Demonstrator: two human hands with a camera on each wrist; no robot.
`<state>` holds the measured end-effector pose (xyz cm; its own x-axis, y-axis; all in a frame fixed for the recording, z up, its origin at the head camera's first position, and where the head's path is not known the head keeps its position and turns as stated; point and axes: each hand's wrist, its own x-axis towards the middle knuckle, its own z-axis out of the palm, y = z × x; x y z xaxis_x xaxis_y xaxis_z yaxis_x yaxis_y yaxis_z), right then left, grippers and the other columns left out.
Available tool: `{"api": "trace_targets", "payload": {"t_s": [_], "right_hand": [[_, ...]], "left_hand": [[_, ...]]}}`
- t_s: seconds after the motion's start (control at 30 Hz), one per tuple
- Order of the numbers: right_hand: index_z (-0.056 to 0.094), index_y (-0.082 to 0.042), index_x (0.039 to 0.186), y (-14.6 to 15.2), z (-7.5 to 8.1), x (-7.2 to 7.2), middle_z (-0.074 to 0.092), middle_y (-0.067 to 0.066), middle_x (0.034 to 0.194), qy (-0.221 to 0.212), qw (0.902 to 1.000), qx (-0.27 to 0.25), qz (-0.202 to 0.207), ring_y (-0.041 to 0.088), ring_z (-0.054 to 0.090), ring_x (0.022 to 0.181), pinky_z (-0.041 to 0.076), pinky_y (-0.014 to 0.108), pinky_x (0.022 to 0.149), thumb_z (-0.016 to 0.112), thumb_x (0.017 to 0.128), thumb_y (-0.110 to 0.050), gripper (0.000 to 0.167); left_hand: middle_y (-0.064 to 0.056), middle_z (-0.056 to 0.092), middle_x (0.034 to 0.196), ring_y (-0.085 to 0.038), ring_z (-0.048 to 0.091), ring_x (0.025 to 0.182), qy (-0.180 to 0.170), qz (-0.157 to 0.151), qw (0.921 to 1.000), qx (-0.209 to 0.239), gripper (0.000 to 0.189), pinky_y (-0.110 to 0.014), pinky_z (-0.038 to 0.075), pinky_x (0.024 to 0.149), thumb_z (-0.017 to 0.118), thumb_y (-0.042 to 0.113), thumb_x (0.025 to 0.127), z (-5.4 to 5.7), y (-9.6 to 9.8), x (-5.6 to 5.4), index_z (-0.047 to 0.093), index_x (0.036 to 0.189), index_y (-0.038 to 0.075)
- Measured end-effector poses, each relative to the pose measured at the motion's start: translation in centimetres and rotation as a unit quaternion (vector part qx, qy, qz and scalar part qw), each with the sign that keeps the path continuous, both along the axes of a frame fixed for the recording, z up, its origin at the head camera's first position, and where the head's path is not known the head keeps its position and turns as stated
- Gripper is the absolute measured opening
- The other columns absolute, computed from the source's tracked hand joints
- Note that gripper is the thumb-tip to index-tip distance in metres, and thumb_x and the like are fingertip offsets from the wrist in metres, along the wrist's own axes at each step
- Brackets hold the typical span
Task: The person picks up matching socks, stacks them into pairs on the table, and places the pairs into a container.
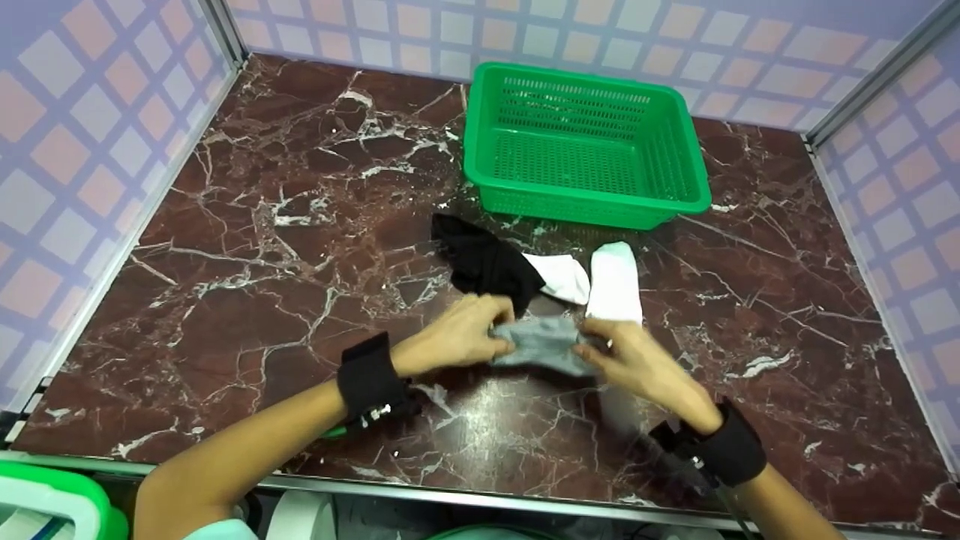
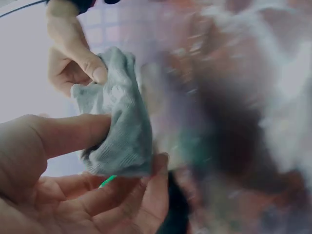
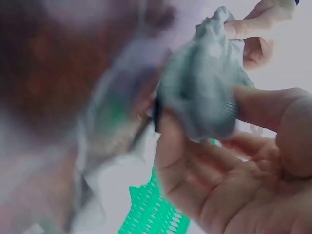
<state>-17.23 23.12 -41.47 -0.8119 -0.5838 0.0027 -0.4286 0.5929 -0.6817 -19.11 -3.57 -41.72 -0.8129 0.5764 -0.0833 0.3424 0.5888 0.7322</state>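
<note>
Between the two hands a grey sock (image 1: 544,343) is held above the table, stretched sideways. My left hand (image 1: 469,330) pinches its left end; in the left wrist view the thumb presses on the ribbed fabric of the sock (image 2: 122,126) with the fingers beneath. The other end is pinched by my right hand (image 1: 637,360), thumb and fingers on either side of the sock (image 3: 200,92) in the right wrist view. Just beyond the hands lie a black sock (image 1: 487,259), a white sock (image 1: 561,277) partly under it, and another white sock (image 1: 615,281) to the right.
A green plastic basket (image 1: 585,202) with nothing in it stands at the back of the dark red marbled table (image 1: 300,262). Patterned panels (image 1: 420,37) border the table at the back and sides. A green and white container (image 1: 52,487) is at the lower left.
</note>
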Motion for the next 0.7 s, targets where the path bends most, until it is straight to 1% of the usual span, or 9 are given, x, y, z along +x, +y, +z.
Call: {"api": "trace_targets", "payload": {"t_s": [0.07,0.13,0.2,0.3,0.4,0.47,0.53,0.63,0.7], "right_hand": [[0.062,0.002,0.117,0.4,1.1,-1.0,0.068,0.011,0.1,0.018,0.9995,-0.021,-0.018,0.014,0.063,0.075,0.055,0.026,0.068,0.061,0.094,-0.007,0.025],[0.061,0.003,0.117,0.8,2.3,-2.4,0.068,0.013,0.105,0.063,0.9967,-0.039,-0.032,0.012,0.063,0.078,0.053,0.023,0.073,0.06,0.094,-0.004,0.025],[0.06,0.005,0.117,1.2,3.8,-4.2,0.067,0.015,0.105,0.104,0.9918,-0.059,-0.045,0.011,0.061,0.076,0.051,0.019,0.069,0.061,0.092,0.0,0.026],[0.06,0.006,0.118,1.5,6.2,-7.2,0.067,0.013,0.095,0.151,0.9836,-0.078,-0.06,0.009,0.055,0.065,0.047,0.015,0.06,0.061,0.091,0.001,0.028],[0.06,0.004,0.119,1.6,8.5,-10.5,0.061,0.008,0.081,0.182,0.9779,-0.064,-0.08,0.009,0.047,0.057,0.041,0.016,0.049,0.062,0.093,-0.006,0.028],[0.06,0.001,0.121,1.5,9.9,-12.8,0.059,0.009,0.078,0.177,0.9783,-0.043,-0.1,0.01,0.046,0.054,0.039,0.016,0.045,0.061,0.095,-0.013,0.03],[0.061,0.0,0.12,1.3,10.9,-15.5,0.062,0.012,0.082,0.173,0.977,-0.011,-0.124,0.009,0.048,0.057,0.039,0.017,0.048,0.061,0.096,-0.021,0.032],[0.061,0.0,0.122,0.9,11.6,-19.1,0.067,0.018,0.098,0.139,0.9776,0.042,-0.152,0.008,0.054,0.06,0.043,0.018,0.054,0.06,0.096,-0.03,0.04],[0.06,0.0,0.125,0.6,11.5,-21.2,0.065,0.019,0.106,0.111,0.9771,0.08,-0.163,0.007,0.057,0.061,0.046,0.019,0.057,0.059,0.096,-0.034,0.044]], "left_hand": [[-0.002,0.063,0.079,-0.011,0.052,0.056,-0.015,0.011,0.9987,0.048,0.011,-0.023,0.046,0.051,0.068,0.01,0.087,1.0,-0.1,-0.9,0.063,0.096,0.005],[-0.002,0.063,0.078,-0.009,0.051,0.054,0.0,0.015,0.9954,0.095,0.013,-0.021,0.046,0.049,0.066,0.011,0.09,2.1,0.0,-2.2,0.063,0.1,0.002],[-0.003,0.063,0.079,-0.008,0.052,0.057,0.03,0.02,0.9911,0.128,0.019,-0.02,0.046,0.051,0.065,0.014,0.091,3.5,0.2,-3.8,0.063,0.103,-0.001],[-0.003,0.061,0.086,-0.008,0.052,0.069,0.083,0.05,0.9847,0.145,0.021,-0.02,0.046,0.063,0.066,0.016,0.09,5.9,0.9,-6.6,0.063,0.103,-0.001],[-0.003,0.061,0.09,-0.009,0.053,0.073,0.095,0.094,0.9785,0.157,0.02,-0.021,0.046,0.066,0.067,0.016,0.09,8.3,1.6,-9.6,0.063,0.102,0.001],[-0.004,0.063,0.09,-0.01,0.055,0.069,0.084,0.125,0.9756,0.16,0.021,-0.022,0.048,0.063,0.068,0.016,0.09,9.5,2.2,-11.7,0.063,0.103,0.001],[-0.005,0.064,0.092,-0.01,0.055,0.063,0.072,0.153,0.9739,0.151,0.022,-0.023,0.049,0.059,0.068,0.016,0.09,10.3,2.8,-13.9,0.062,0.105,0.002],[-0.004,0.06,0.103,-0.009,0.057,0.062,0.05,0.179,0.9743,0.128,0.021,-0.022,0.051,0.061,0.064,0.015,0.091,10.8,3.5,-16.8,0.059,0.108,0.003],[-0.002,0.052,0.102,-0.006,0.053,0.06,0.043,0.187,0.9753,0.109,0.014,-0.02,0.049,0.062,0.06,0.013,0.092,10.6,3.8,-18.4,0.055,0.102,0.006]]}}
